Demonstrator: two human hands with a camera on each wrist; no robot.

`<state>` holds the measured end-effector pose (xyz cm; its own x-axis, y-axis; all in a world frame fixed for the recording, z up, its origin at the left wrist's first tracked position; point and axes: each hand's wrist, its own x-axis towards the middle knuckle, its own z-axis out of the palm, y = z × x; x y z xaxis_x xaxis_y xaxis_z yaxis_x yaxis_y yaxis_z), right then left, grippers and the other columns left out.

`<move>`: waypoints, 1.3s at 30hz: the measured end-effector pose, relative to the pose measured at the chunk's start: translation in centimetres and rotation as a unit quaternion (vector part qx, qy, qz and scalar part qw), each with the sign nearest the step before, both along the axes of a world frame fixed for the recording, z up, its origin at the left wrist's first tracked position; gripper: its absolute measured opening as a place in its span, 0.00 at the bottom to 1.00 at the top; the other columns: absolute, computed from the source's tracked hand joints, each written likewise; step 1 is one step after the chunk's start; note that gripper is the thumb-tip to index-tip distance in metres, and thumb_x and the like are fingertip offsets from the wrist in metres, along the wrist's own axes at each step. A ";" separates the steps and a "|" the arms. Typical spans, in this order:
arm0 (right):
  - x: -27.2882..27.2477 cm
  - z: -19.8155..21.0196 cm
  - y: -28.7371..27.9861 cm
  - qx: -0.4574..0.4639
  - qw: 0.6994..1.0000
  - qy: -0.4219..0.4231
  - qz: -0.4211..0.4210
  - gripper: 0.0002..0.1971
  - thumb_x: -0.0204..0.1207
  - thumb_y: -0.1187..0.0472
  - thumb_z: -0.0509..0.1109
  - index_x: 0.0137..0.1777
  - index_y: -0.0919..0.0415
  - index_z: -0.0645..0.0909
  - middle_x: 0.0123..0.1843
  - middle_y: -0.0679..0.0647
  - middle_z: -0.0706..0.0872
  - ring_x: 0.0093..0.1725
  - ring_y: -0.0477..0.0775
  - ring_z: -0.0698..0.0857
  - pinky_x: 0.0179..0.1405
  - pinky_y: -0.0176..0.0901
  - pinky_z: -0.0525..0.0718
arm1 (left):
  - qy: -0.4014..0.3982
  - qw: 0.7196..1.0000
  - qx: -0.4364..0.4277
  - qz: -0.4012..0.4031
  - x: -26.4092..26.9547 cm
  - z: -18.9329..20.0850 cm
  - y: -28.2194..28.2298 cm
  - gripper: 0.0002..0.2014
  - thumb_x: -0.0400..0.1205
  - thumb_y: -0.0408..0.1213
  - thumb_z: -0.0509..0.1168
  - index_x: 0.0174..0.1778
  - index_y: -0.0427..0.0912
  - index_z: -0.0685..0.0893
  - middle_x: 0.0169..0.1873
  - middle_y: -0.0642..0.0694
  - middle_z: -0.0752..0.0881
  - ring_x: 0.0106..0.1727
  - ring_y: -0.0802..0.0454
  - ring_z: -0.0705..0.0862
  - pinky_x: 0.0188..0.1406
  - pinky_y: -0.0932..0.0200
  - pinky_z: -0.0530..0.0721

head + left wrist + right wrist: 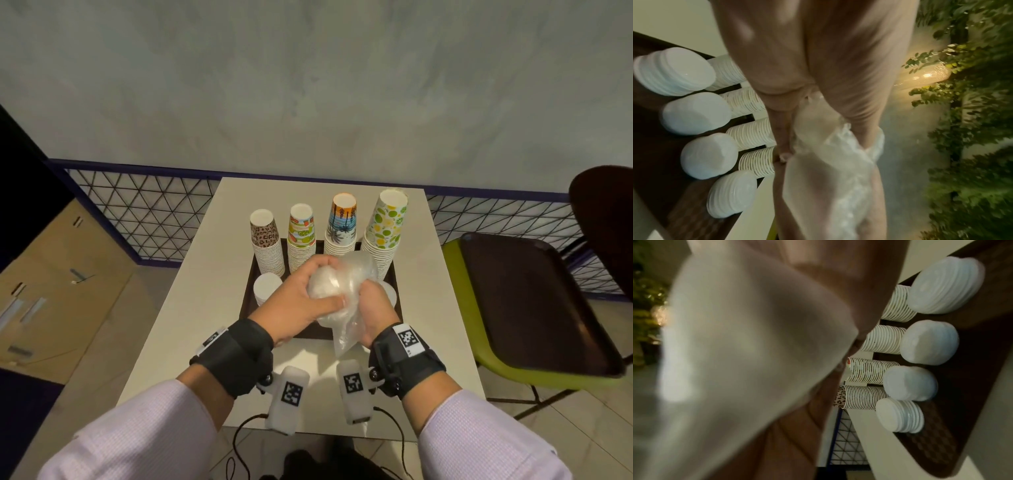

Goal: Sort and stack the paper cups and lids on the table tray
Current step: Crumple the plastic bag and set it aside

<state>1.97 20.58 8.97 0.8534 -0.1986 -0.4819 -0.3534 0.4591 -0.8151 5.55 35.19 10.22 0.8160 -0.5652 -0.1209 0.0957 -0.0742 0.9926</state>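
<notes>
Both hands hold a crumpled clear plastic bag [346,274] above the brown tray [247,301]; a white rounded bundle shows through it. My left hand [310,289] grips the bundle from the left. My right hand [371,303] pinches the bag's loose film, which hangs down [830,175] and fills the right wrist view [748,337]. At the tray's back stand upside-down cup stacks: leopard [266,241], fruit [301,236], palm [342,224], lime [387,222]. In front of them stand several white lid stacks [696,113] [929,342]; the head view shows the left one [268,287] and hides the middle ones.
The tray sits on a small white table [205,308]. A green chair [457,277] at the right carries a second dark tray [534,301]. A wire mesh railing [144,219] runs behind the table, and cardboard boxes [61,274] lie on the floor at the left.
</notes>
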 end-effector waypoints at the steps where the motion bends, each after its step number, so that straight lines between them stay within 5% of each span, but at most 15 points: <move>1: 0.0 -0.1 0.0 -0.076 0.997 0.024 0.013 0.05 0.81 0.65 0.64 0.44 0.57 0.77 0.44 0.59 0.81 0.45 0.58 0.83 0.48 0.49 0.82 | -0.012 1.000 0.018 0.006 0.0 0.0 -0.1 0.27 0.71 0.34 0.80 0.60 0.64 0.84 0.61 0.49 0.87 0.59 0.47 0.89 0.61 0.45 0.89; 4: 0.0 -0.6 -0.7 -0.144 0.988 0.030 0.047 0.13 0.86 0.69 0.56 0.45 0.54 0.77 0.44 0.54 0.81 0.41 0.49 0.82 0.38 0.41 0.80 | -0.046 0.996 0.082 0.000 0.4 0.1 -0.1 0.27 0.69 0.38 0.81 0.61 0.61 0.83 0.56 0.50 0.89 0.55 0.49 0.88 0.56 0.51 0.89; 7: -0.6 -1.2 -1.2 -0.027 0.994 -0.015 0.104 0.16 0.82 0.74 0.57 0.58 0.63 0.85 0.51 0.63 0.89 0.51 0.57 0.90 0.50 0.49 0.88 | -0.052 0.992 0.116 -0.007 0.7 0.1 -0.1 0.25 0.72 0.32 0.83 0.62 0.56 0.86 0.52 0.53 0.91 0.51 0.56 0.89 0.51 0.60 0.88; 9: -1.5 -1.7 -2.1 0.099 0.988 -0.040 0.108 0.19 0.81 0.68 0.62 0.69 0.67 0.82 0.60 0.67 0.88 0.59 0.63 0.89 0.63 0.60 0.85 | -0.048 0.993 0.109 0.006 0.9 0.0 -0.2 0.24 0.72 0.30 0.83 0.61 0.53 0.88 0.50 0.52 0.93 0.51 0.56 0.90 0.52 0.59 0.89; 11: -2.6 -2.2 -3.2 0.170 0.973 -0.064 0.142 0.27 0.76 0.60 0.69 0.76 0.65 0.77 0.63 0.67 0.87 0.57 0.66 0.88 0.63 0.65 0.82 | -0.027 0.995 0.085 0.049 1.1 -0.2 -0.2 0.20 0.73 0.27 0.81 0.57 0.50 0.90 0.47 0.52 0.94 0.48 0.57 0.91 0.49 0.61 0.90; 15: -4.3 -3.0 -3.6 -0.106 0.967 -0.099 0.207 0.26 0.73 0.63 0.79 0.71 0.63 0.78 0.51 0.56 0.90 0.45 0.53 0.89 0.42 0.45 0.87 | 0.025 0.992 0.039 0.121 1.0 -1.1 -0.4 0.15 0.75 0.24 0.78 0.51 0.48 0.91 0.43 0.50 0.95 0.47 0.55 0.92 0.45 0.59 0.90; 19: -4.0 -1.9 -3.7 -0.286 0.938 -0.157 0.116 0.13 0.77 0.69 0.78 0.59 0.57 0.85 0.47 0.51 0.93 0.43 0.50 0.90 0.44 0.47 0.88 | 0.005 0.988 0.046 0.147 0.2 -1.9 -1.2 0.18 0.77 0.20 0.75 0.52 0.50 0.90 0.48 0.44 0.94 0.52 0.47 0.92 0.57 0.48 0.90; 21: -3.9 -1.1 -4.3 -0.353 0.923 -0.147 0.045 0.12 0.75 0.71 0.75 0.51 0.52 0.86 0.43 0.50 0.91 0.42 0.51 0.90 0.45 0.51 0.90 | -0.040 0.988 0.082 0.124 0.0 -2.0 -1.6 0.17 0.75 0.25 0.77 0.54 0.51 0.92 0.49 0.46 0.94 0.53 0.49 0.92 0.58 0.51 0.89; 24: -4.4 -0.6 -4.9 -0.447 0.881 -0.156 0.008 0.09 0.74 0.68 0.77 0.44 0.52 0.86 0.43 0.46 0.86 0.42 0.40 0.84 0.46 0.36 0.81 | -0.072 0.988 0.122 0.066 -0.3 -1.6 -2.0 0.17 0.67 0.37 0.75 0.52 0.48 0.95 0.41 0.49 0.95 0.43 0.57 0.90 0.49 0.58 0.88; 27: -5.1 -0.5 -5.3 -0.469 0.865 -0.180 0.004 0.09 0.71 0.60 0.79 0.50 0.59 0.86 0.56 0.48 0.77 0.57 0.35 0.79 0.54 0.22 0.75 | -0.072 0.989 0.126 0.006 -1.1 -1.1 -3.0 0.14 0.65 0.39 0.74 0.46 0.48 0.95 0.40 0.43 0.94 0.38 0.58 0.86 0.43 0.58 0.85; 30: -6.0 -0.1 -5.8 -0.425 0.890 -0.161 0.010 0.07 0.81 0.61 0.72 0.49 0.51 0.76 0.48 0.47 0.80 0.42 0.33 0.80 0.45 0.27 0.77 | -0.064 0.992 0.098 -0.042 -1.9 -1.0 -4.5 0.11 0.71 0.37 0.76 0.49 0.52 0.94 0.41 0.48 0.95 0.40 0.58 0.88 0.44 0.58 0.85; 32: -6.6 -0.2 -6.6 -0.395 0.910 -0.126 0.003 0.05 0.86 0.62 0.66 0.51 0.58 0.72 0.43 0.50 0.80 0.37 0.38 0.78 0.39 0.35 0.78 | -0.076 0.990 0.087 -0.078 -2.4 -0.7 -5.9 0.12 0.73 0.40 0.73 0.51 0.43 0.92 0.43 0.41 0.93 0.41 0.58 0.87 0.46 0.58 0.84; 34: -7.6 -0.1 -7.6 -0.367 0.925 -0.095 -0.013 0.06 0.88 0.59 0.62 0.56 0.60 0.68 0.43 0.51 0.79 0.39 0.42 0.79 0.37 0.34 0.79 | -0.100 0.986 0.081 -0.106 -3.1 -0.5 -7.7 0.16 0.74 0.43 0.69 0.50 0.35 0.88 0.42 0.38 0.88 0.42 0.65 0.84 0.48 0.63 0.81; 36: -8.6 -0.1 -8.5 -0.338 0.937 -0.077 -0.036 0.06 0.89 0.57 0.62 0.57 0.55 0.67 0.46 0.49 0.79 0.42 0.43 0.81 0.38 0.31 0.80 | -0.104 0.984 0.089 -0.116 -4.1 -0.3 -9.5 0.22 0.73 0.52 0.67 0.59 0.45 0.84 0.50 0.48 0.85 0.51 0.71 0.83 0.53 0.73 0.78; 39: -10.1 -0.2 -10.1 -0.343 0.935 -0.070 -0.056 0.13 0.84 0.63 0.71 0.53 0.50 0.68 0.45 0.47 0.80 0.40 0.40 0.80 0.42 0.36 0.80 | -0.104 0.982 0.069 -0.140 -5.9 -0.7 -12.4 0.32 0.70 0.54 0.69 0.72 0.63 0.70 0.66 0.47 0.78 0.68 0.57 0.80 0.67 0.66 0.77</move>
<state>-8.16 10.48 8.75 0.8543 -0.5114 -0.0932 -0.2016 -0.1607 -0.9662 -0.30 22.82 9.56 0.6454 -0.7616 -0.0590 -0.1513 -0.2032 0.9674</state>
